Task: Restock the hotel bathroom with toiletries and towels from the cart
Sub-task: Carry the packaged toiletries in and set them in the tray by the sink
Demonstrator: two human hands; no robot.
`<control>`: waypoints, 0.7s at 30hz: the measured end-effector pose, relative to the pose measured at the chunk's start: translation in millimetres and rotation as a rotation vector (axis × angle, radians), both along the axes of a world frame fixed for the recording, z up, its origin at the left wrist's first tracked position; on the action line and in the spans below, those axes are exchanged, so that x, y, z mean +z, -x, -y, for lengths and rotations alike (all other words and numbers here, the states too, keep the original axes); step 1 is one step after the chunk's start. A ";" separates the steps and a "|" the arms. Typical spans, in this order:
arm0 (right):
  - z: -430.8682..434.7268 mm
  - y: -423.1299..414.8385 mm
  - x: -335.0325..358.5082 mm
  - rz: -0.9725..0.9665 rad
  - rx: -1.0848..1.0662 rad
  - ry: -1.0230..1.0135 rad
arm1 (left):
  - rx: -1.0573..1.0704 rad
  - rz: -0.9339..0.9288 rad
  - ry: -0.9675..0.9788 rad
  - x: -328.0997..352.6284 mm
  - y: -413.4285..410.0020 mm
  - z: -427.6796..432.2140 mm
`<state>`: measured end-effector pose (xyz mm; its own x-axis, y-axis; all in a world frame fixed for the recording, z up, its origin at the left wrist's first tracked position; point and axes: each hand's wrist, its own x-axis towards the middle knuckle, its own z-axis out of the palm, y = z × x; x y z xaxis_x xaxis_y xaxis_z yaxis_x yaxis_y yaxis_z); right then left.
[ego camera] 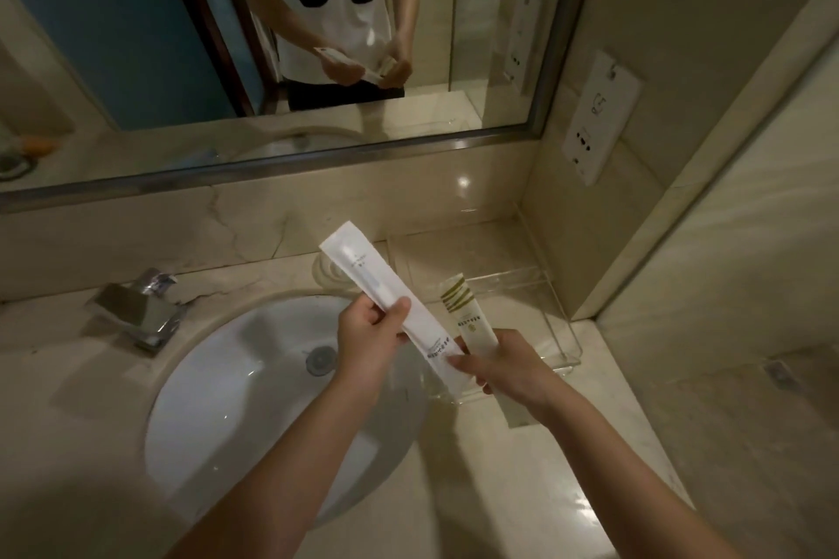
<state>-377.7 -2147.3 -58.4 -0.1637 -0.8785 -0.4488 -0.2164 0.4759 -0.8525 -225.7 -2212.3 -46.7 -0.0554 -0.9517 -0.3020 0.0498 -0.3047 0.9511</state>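
the restocking looks to be in its early part, as far as this view shows. the person stands at the marble counter (545, 490) over the sink basin (236, 377) with two toiletries in hand, and neither has been set down.

the left hand (367, 340) is closed around the middle of a long white toothbrush packet (363, 268), thumb on top. it holds the packet tilted above the basin's far rim. the right hand (504, 365) has its fingers curled round the lower end of a smaller green-striped sachet (467, 313), which stands nearly upright. its fingertips also touch the bottom end of the toothbrush packet, so the two items meet between the hands.

just behind and to the right of the hands, a clear acrylic tray (570, 331) sits on the counter in the corner. it is the likely place for these items, and neither packet has reached it.

what remains, by this judgement, is placing both packets and then bringing the other toiletries and the towels. no towels and no cart show in this view. the mirror (136, 36) repeats the same grips from the front.
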 end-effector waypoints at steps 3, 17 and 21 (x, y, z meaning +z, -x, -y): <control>-1.0 17.8 -3.6 -0.035 -0.041 -0.003 | -0.018 -0.076 -0.043 -2.9 11.6 3.1; 12.2 114.5 -21.6 -0.258 -0.009 -0.029 | -0.187 0.394 0.140 -46.5 8.7 46.5; 27.8 128.3 -42.7 -0.452 0.060 -0.110 | -0.393 0.699 0.195 -72.8 15.9 33.6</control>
<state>-506.0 -2175.0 -101.1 -0.3145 -0.8438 -0.4348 -0.5844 0.5331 -0.6117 -241.6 -2245.9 -119.5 -0.2555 -0.9411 -0.2216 -0.6490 -0.0030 0.7608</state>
